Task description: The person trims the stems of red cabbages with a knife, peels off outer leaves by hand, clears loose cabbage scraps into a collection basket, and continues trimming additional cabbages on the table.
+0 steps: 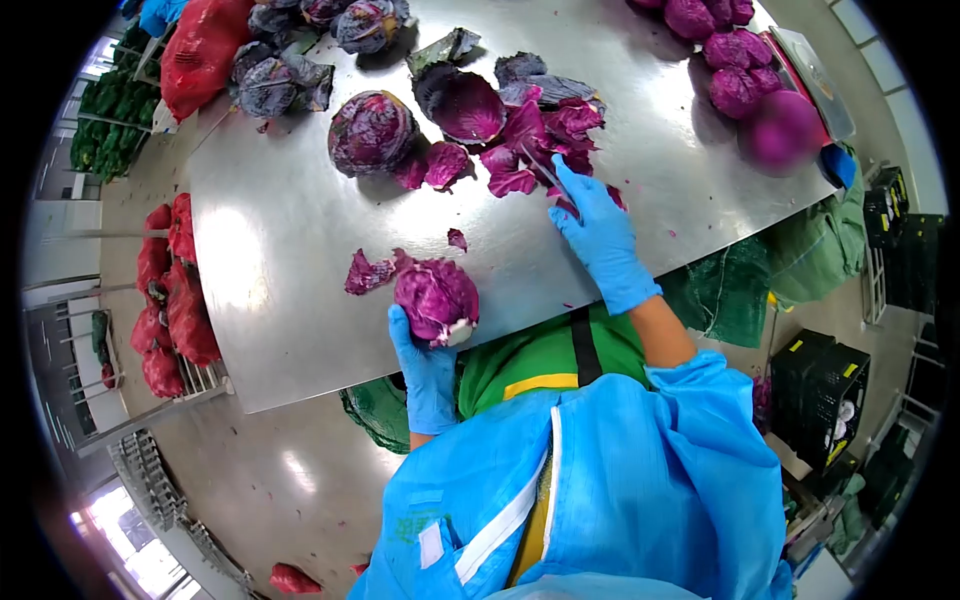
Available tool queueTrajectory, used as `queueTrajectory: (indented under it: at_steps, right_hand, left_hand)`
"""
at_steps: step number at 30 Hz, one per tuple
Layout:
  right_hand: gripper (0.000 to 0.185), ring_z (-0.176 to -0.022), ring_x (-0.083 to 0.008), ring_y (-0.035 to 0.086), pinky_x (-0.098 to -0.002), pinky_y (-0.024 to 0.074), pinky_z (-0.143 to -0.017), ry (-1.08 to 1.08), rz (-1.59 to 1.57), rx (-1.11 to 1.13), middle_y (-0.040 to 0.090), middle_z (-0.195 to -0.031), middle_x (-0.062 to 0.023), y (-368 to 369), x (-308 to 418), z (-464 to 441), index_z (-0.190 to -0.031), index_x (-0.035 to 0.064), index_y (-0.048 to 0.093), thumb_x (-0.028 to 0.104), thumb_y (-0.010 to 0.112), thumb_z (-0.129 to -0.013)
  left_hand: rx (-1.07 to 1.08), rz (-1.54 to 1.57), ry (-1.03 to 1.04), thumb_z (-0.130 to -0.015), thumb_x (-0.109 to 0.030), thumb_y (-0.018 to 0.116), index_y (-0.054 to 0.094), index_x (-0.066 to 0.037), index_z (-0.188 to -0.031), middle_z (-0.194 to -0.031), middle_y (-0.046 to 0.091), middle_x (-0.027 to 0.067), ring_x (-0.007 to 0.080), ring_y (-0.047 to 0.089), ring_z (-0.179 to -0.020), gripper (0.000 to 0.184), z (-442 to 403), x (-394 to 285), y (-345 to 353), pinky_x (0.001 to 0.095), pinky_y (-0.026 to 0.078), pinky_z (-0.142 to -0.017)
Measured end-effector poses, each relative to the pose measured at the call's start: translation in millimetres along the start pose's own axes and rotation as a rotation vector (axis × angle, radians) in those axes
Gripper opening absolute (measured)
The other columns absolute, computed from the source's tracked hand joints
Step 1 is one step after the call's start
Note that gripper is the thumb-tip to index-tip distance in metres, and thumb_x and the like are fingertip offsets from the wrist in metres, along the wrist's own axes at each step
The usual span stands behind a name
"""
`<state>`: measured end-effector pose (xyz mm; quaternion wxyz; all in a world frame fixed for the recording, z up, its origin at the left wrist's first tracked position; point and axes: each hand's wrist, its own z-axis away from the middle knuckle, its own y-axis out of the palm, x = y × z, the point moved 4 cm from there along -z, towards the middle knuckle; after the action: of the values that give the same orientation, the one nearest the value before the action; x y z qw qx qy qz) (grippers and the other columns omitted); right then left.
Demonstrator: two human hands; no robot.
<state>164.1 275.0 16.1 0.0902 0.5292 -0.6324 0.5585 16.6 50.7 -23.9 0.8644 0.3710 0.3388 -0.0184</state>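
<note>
My left hand (425, 375), in a blue glove, grips a trimmed red cabbage (436, 298) at the front edge of the steel table (290, 300). The cabbage's pale cut stem faces toward me on the lower right. A torn leaf (368, 273) lies against its left side. Over the table to the right, my gloved right hand (603, 240) is closed on a knife (541, 168); its handle is mostly hidden in the fingers. The blade points up and left, over loose purple leaves (540, 135). An untrimmed red cabbage (372, 133) sits farther back, left of these leaves.
Several darker cabbages (270, 88) stand at the back left beside a red mesh sack (203, 55). Peeled cabbages (737, 75) are grouped at the back right, near a scale-like tray (812, 85). Black crates (820, 395) and more red sacks (178, 300) surround the table.
</note>
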Motion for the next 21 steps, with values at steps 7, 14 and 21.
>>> queueTrajectory:
  at_steps: [7, 14, 21]
  right_hand:
    - [0.062, -0.084, -0.0114, 0.059, -0.0271, 0.0498, -0.072, 0.661, -0.754, 0.735, 0.065, -0.103, -0.0064, 49, 32, 34, -0.13, 0.0055, 0.056, 0.039, 0.074, -0.082]
    - [0.065, -0.079, -0.0104, 0.058, -0.0253, 0.0482, -0.064, 0.723, -0.793, 0.698, 0.064, -0.095, -0.0055, 77, 21, 41, -0.126, 0.0052, 0.059, 0.04, 0.079, -0.076]
    - [0.065, -0.075, -0.0102, 0.056, -0.0238, 0.0471, -0.063, 0.695, -0.734, 0.703, 0.062, -0.091, -0.0057, 79, 9, 47, -0.121, 0.002, 0.056, 0.044, 0.078, -0.077]
  left_hand:
    - [0.013, -0.617, -0.418, -0.087, -0.068, 0.047, 0.046, -0.008, -0.135, -0.116, 0.061, 0.014, 0.0256, 0.062, -0.101, 0.076, -35, 12, -15, 0.0381, 0.056, -0.073]
    - [0.183, -1.078, 0.55, -0.073, -0.039, 0.082, 0.027, 0.003, -0.144, -0.135, 0.043, 0.0173, 0.0256, 0.049, -0.12, 0.099, -31, -3, 27, 0.0354, 0.04, -0.103]
    - [0.335, -1.458, 0.409, -0.058, -0.032, 0.091, 0.024, -0.003, -0.146, -0.137, 0.04, 0.0151, 0.0272, 0.044, -0.125, 0.114, -28, -26, 46, 0.0389, 0.038, -0.106]
